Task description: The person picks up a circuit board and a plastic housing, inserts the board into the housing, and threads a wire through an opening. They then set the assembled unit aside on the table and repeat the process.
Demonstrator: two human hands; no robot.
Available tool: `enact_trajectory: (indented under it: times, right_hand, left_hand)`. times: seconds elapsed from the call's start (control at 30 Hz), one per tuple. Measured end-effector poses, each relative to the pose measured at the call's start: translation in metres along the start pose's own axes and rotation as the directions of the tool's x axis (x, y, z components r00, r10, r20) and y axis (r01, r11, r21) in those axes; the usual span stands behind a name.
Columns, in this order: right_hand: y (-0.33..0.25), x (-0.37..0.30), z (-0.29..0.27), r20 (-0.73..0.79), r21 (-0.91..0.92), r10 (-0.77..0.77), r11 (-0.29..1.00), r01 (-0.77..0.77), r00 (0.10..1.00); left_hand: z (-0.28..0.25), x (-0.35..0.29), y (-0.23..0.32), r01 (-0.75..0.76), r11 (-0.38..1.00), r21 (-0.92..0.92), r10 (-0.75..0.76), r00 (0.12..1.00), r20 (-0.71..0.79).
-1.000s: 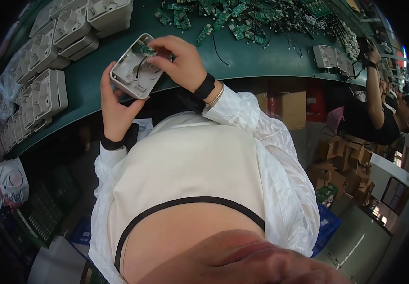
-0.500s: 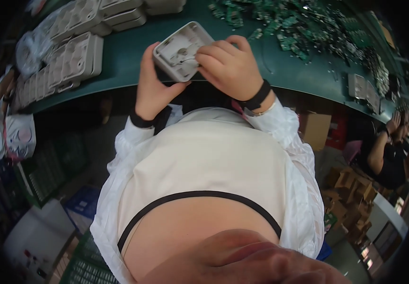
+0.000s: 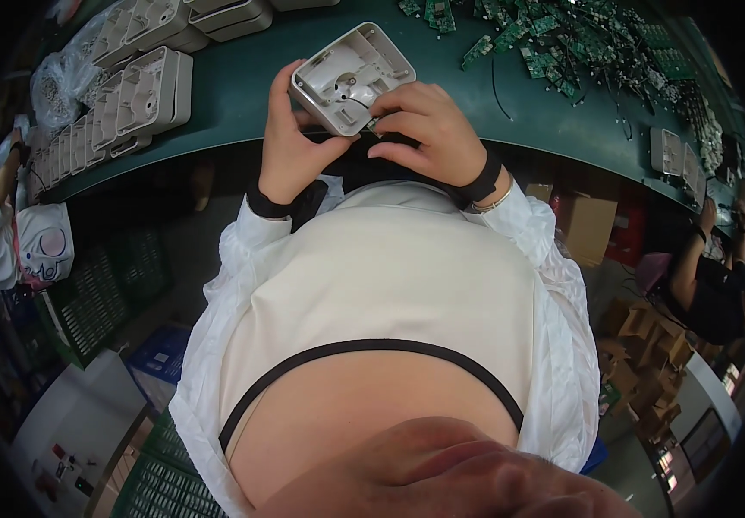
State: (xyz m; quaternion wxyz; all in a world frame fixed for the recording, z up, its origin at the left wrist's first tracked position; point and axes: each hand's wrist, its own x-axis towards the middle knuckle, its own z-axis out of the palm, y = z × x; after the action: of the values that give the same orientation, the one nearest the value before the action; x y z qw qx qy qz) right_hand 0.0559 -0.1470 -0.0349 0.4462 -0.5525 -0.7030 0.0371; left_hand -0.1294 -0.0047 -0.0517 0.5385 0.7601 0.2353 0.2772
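My left hand (image 3: 295, 147) grips a white plastic housing (image 3: 325, 102) by its left side and lower corner, above the table's near edge. The housing is tilted with its hollow inside facing up, showing ribs and a round metal part (image 3: 352, 82) in the middle. From there a thin dark wire (image 3: 358, 102) runs to the fingers of my right hand (image 3: 437, 134). Those fingers are curled at the housing's lower right edge, on a small greenish circuit board (image 3: 376, 129), mostly hidden. My right thumb lies a little below it.
Stacked white housings (image 3: 144, 99) and a clear plastic bag (image 3: 53, 99) stand at left on the green table (image 3: 243, 86). Circuit boards with wires (image 3: 553, 60) lie heaped at the far right. Further housings (image 3: 667, 151) sit at right. Co-workers (image 3: 40, 233) are at both sides.
The housing and both hands have shifted slightly right. My right fingers have moved from inside the housing to its lower right edge, and the thumb has spread downward.
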Motion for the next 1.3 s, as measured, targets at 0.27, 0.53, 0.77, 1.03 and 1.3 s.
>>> enact_trajectory:
  times: [0.27, 0.53, 0.77, 1.03, 1.3]
  right_hand:
    - [0.016, -0.012, 0.019, -0.092, 0.138, 0.177, 0.977, -0.164, 0.98]
    - [0.019, -0.012, 0.024, -0.065, -0.051, 0.125, 0.99, -0.129, 0.99]
    - [-0.018, -0.034, -0.047, 0.027, -0.333, 0.041, 0.943, -0.03, 0.999]
    - [-0.047, -0.123, -0.198, -0.229, -0.577, 0.191, 0.763, -0.291, 0.954]
    - [0.016, -0.237, -0.293, -0.331, -0.721, 0.421, 0.465, -0.514, 0.845]
  left_hand:
    - [-0.001, 0.003, 0.002, 0.043, 0.999, -0.009, -0.042, 0.998, 0.051]
    - [0.0, 0.003, -0.012, -0.061, 0.995, -0.073, 0.065, 0.997, 0.047]
    - [0.03, 0.003, 0.016, -0.16, 0.979, -0.127, 0.177, 0.974, 0.142]
    - [0.04, 0.017, 0.027, 0.006, 0.982, -0.191, 0.063, 0.932, 0.356]
    - [0.052, 0.026, 0.019, -0.17, 0.986, 0.001, 0.154, 0.898, 0.413]
